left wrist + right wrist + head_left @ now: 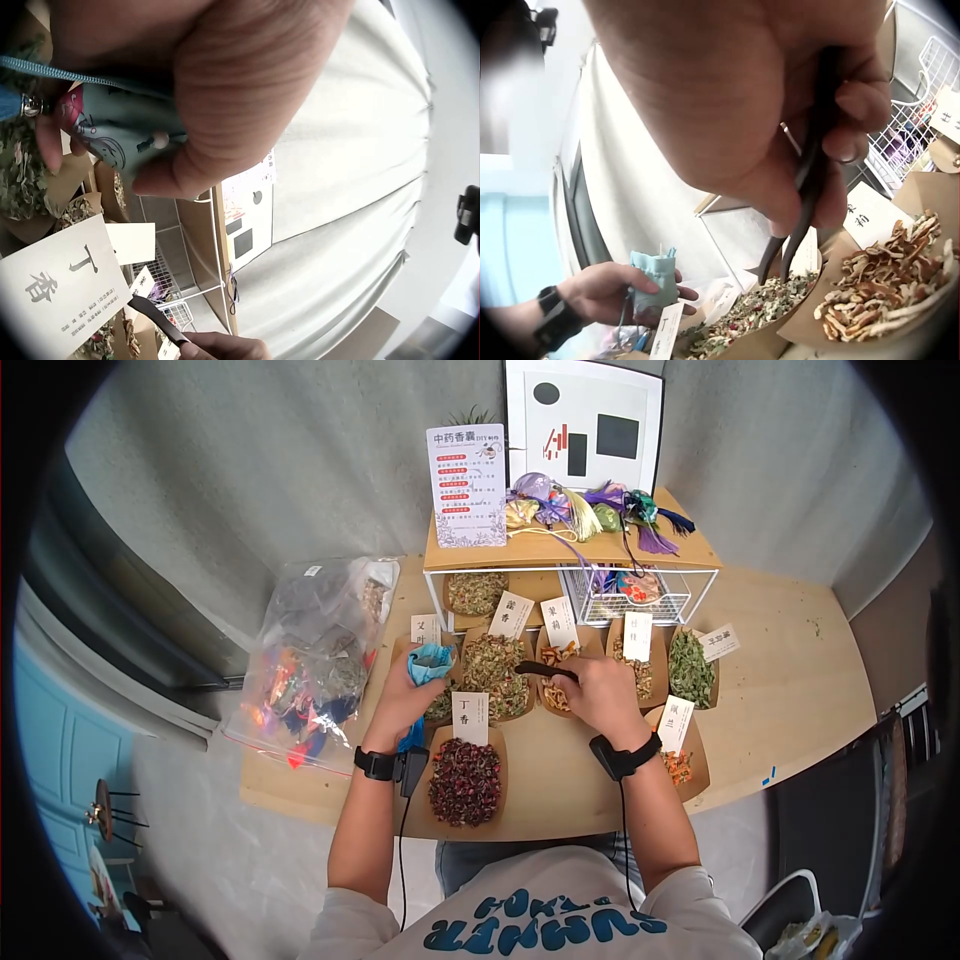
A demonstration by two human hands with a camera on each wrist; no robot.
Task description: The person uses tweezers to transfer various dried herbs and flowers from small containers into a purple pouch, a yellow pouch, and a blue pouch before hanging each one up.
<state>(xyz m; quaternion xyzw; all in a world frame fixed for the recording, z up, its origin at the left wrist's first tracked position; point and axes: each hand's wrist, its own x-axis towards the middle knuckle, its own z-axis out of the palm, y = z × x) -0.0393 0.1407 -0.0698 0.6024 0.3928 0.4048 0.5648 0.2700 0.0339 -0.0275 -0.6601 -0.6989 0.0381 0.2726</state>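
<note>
1. A small blue cloth bag [429, 662] is gripped by the left hand [400, 705], with the fingers curled round it. The bag is held up above the left trays.
2. Black tongs [545, 671] are pinched by the right hand [605, 695]. The tips are pointed left, over the tray of mixed green herbs [493, 675].
3. In the right wrist view, the tongs' 2 tips [772, 268] are seen close together just above that tray; whether anything is caught between them cannot be told.
4. A tray of orange peel strips [885, 277] is set just right of the green herbs.
5. A tray of dark red buds [465, 781] is placed at the near edge of the wooden table [800, 680].
6. A clear plastic bag [310, 660] is laid at the left end, partly over the table's edge.
7. A wire shelf [640, 595] with bright pouches is stood at the far side, against a grey wall.
8. Bare wood is left on the right part of the table.
</note>
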